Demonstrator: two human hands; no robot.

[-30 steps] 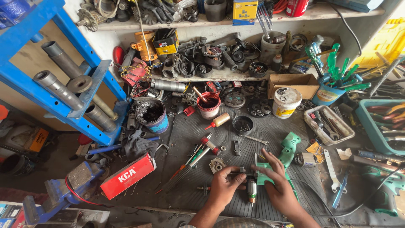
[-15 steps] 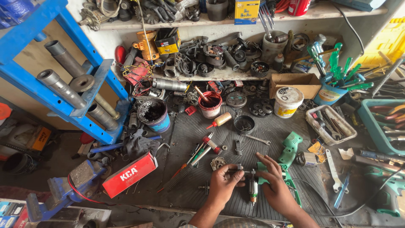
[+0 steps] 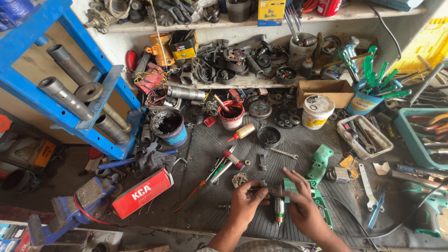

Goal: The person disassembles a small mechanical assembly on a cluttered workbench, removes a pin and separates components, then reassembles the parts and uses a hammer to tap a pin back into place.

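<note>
At the near edge of the worktop [image 3: 298, 144], a dark ribbed mat, both hands work close together over a dismantled power tool. The left hand [image 3: 245, 204] is clenched around the left end of a slim dark rod [image 3: 262, 189]; whether this is a driver or a shaft cannot be told. The right hand [image 3: 303, 211] grasps the green tool housing [image 3: 288, 185], fingers curled over its top, with the motor armature [image 3: 279, 210] lying upright-to-camera between the two wrists, just below the rod. In my judgement the step calls for keeping the rod level and in line with the housing, the right hand bracing firmly so nothing twists, and the armature windings kept clear of the rod's tip. Surroundings, left to right: a blue press frame [image 3: 70, 93] at the far left corner; a red box [image 3: 142, 192] near the left edge; a blue tub of dark grease [image 3: 169, 127]; screwdrivers [image 3: 210, 177] just left of the hands; a red cup [image 3: 231, 115]; a small dark bowl [image 3: 269, 137]; a white tub [image 3: 317, 112]; a second green housing half [image 3: 319, 163] just right of the hands; a clear tray of tools [image 3: 364, 135]. Obstructions: loose small parts and a spanner [image 3: 283, 153] lie near the hands, and a black cable [image 3: 354, 210] trails by the right wrist, where it could snag.
</note>
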